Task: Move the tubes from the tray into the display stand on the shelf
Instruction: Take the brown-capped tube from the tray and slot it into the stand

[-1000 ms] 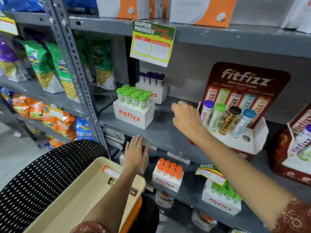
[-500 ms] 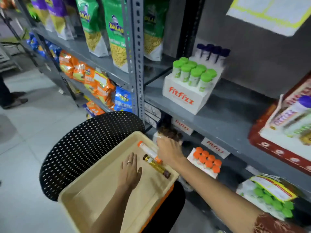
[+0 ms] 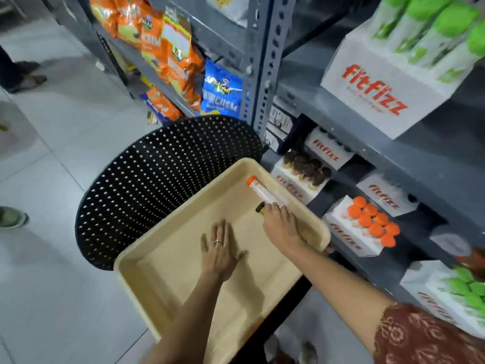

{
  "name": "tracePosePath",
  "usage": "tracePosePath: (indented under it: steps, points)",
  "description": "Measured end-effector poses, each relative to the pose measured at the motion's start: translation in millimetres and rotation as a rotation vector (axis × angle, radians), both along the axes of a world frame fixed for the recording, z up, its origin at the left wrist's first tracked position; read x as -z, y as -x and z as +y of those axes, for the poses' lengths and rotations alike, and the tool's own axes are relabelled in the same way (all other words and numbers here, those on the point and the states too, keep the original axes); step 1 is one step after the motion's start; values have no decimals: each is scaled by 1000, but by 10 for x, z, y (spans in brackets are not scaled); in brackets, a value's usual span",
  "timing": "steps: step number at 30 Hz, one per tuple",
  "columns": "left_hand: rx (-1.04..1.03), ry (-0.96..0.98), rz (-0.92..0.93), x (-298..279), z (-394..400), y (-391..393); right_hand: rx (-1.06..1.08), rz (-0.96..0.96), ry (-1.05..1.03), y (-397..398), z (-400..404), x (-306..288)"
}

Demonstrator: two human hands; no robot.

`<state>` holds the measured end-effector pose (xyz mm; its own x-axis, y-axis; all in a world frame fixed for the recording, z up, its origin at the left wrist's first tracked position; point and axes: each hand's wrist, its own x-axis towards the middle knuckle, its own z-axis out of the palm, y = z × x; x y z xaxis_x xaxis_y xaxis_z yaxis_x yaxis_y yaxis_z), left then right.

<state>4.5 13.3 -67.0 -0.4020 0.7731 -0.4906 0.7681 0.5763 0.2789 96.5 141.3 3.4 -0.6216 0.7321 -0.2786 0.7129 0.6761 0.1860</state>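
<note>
A beige tray (image 3: 162, 274) rests on a black perforated chair. Two tubes lie in its far right corner: a white tube with an orange cap (image 3: 262, 191) and, just nearer, a gold tube with a dark cap (image 3: 260, 207). My right hand (image 3: 282, 227) lies over the gold tube with its fingers curled around it, so only the capped end shows. The tube still touches the tray floor. My left hand (image 3: 219, 252) lies flat and open on the middle of the tray. The display stand is out of view.
The chair (image 3: 157, 185) stands against a grey metal shelf unit (image 3: 262, 61). The shelves hold Fitfizz boxes of green-capped (image 3: 388, 85), brown-capped (image 3: 301, 174) and orange-capped (image 3: 367, 227) tubes. Snack bags (image 3: 170, 53) hang at the left. Another person's shoe (image 3: 10, 216) is on the floor.
My view has dropped from the shelf to the tray. My right hand came down from the display stand to the tray corner and closed over the gold tube. My left hand stays flat.
</note>
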Motion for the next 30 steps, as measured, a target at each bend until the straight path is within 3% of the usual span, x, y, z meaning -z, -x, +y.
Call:
tracePosePath:
  steps: [10, 16, 24, 30]
  points:
    - [-10, 30, -38, 136, 1, 4, -14, -117, -103, 39, 38, 53]
    - [1, 96, 9, -91, 106, -44, 62, 99, 31, -100, 168, -383]
    - [168, -342, 43, -875, 823, -517, 290, 550, 24, -860, 572, -1573]
    - [395, -659, 145, -1637, 1460, -1380, 496, 769, -82, -1925, 680, -2482]
